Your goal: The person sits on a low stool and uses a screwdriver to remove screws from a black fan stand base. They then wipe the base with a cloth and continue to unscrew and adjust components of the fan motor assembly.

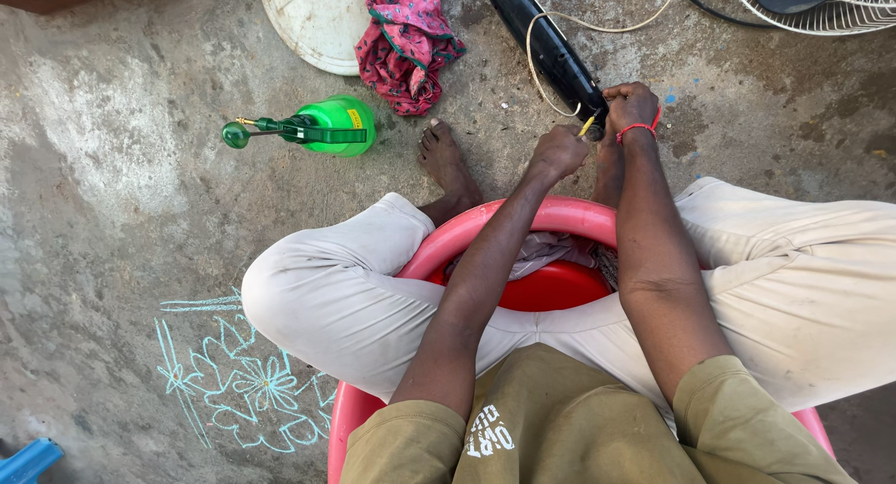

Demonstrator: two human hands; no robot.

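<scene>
- Left hand [558,151] is fisted around a yellow-handled tool [587,126], its tip at the black pole [551,47].
- Right hand [630,106] clamps the pole's near end, touching the left.
- Green spray bottle [322,127], yellow label, lies well left of both hands.

Both hands, left [557,151] and right [631,106], close on a black pole's [546,45] end, seemingly gripping a yellow-handled tool [587,126].

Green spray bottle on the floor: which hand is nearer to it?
Left. The left hand is closer to the green spray bottle, though well to its right and apart from it; the right hand is farther right, on the black pole.
</scene>
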